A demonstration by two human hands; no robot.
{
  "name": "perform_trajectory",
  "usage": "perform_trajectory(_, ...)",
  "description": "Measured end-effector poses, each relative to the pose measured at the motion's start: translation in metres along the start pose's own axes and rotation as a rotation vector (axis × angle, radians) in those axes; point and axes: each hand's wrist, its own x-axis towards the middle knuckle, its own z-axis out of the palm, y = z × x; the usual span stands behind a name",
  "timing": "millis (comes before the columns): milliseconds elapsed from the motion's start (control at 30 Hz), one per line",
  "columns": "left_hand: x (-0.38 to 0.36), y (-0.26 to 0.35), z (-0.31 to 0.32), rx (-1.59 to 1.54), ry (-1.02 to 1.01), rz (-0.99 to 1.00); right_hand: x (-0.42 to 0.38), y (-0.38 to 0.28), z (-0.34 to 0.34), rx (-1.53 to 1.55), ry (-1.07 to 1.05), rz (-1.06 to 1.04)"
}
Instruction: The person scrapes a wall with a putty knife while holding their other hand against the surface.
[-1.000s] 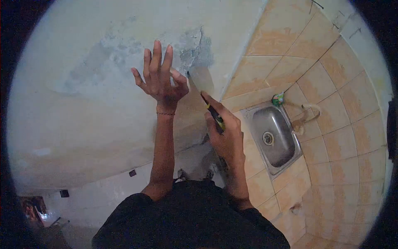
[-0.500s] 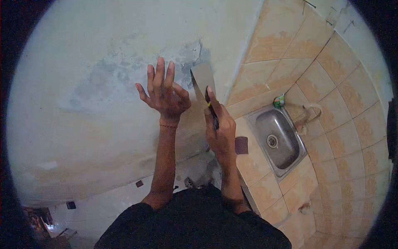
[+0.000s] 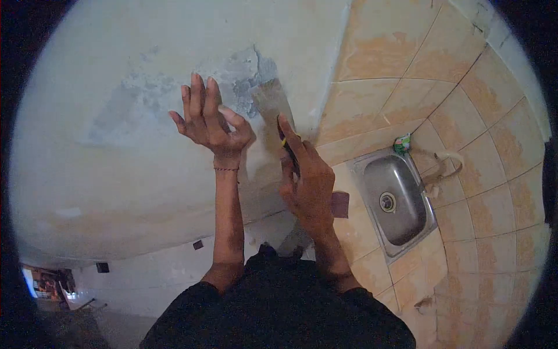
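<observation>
My right hand (image 3: 311, 180) is wrapped round the dark handle of a putty knife (image 3: 271, 100), its forefinger stretched along the base of the wide blade. The blade points up the wall, its tip at the lower right edge of a grey patch (image 3: 241, 72) of peeling plaster. Left of the blade, my left hand (image 3: 210, 125) is raised against the wall (image 3: 128, 186) with its fingers spread and nothing in it. A thin braided cord circles the left wrist.
To the right, a steel sink (image 3: 401, 203) is set in a tiled counter (image 3: 363, 232). A small green packet (image 3: 401, 143) lies at the sink's upper corner, and a brownish square (image 3: 340, 205) sits on the counter edge. Orange-patterned tiles (image 3: 424, 104) cover the adjoining wall.
The putty knife's blade has turned to show more of its broad face. My view has shifted a little, and both hands keep much the same pose beside the patch.
</observation>
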Motion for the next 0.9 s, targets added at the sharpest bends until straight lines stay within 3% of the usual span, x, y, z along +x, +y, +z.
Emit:
perform_trajectory(533, 0.001, 0.002, 0.001, 0.014, -0.002, 0.03, 0.006, 0.006, 0.0, 0.057, 0.017, -0.028)
perform_trajectory(633, 0.001, 0.001, 0.001, 0.022, -0.004, 0.037, 0.01, 0.009, 0.007, 0.125, 0.1, -0.113)
perform_trajectory(833, 0.001, 0.0, 0.001, 0.002, 0.006, 0.028, 0.002, 0.013, 0.013, 0.084, 0.015, -0.082)
perform_trajectory(900, 0.0, -0.001, 0.001, -0.001, 0.0, 0.033, 0.008, 0.01, 0.013, 0.101, 0.097, -0.126)
